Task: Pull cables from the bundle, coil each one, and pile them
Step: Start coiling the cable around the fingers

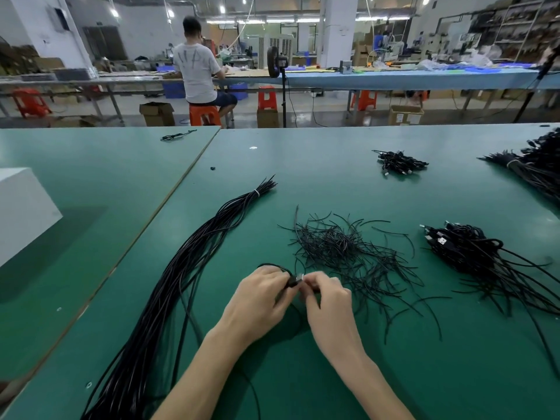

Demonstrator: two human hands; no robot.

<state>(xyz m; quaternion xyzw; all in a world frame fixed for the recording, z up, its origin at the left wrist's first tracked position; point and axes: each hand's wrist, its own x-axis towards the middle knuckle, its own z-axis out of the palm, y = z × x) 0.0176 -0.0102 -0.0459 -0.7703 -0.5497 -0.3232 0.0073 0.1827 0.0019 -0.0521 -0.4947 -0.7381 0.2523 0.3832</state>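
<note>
Both hands meet over green bench (333, 374): left hand (260, 301) and right hand (328, 301) fingers pinched closed on one black cable (292, 280). Bundle (181, 268) lies left, coiled pile (463, 250) right.

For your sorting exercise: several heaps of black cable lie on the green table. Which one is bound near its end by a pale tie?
The long bundle left of the hands, tied near its far tip. The other heaps show no such tie there.
</note>
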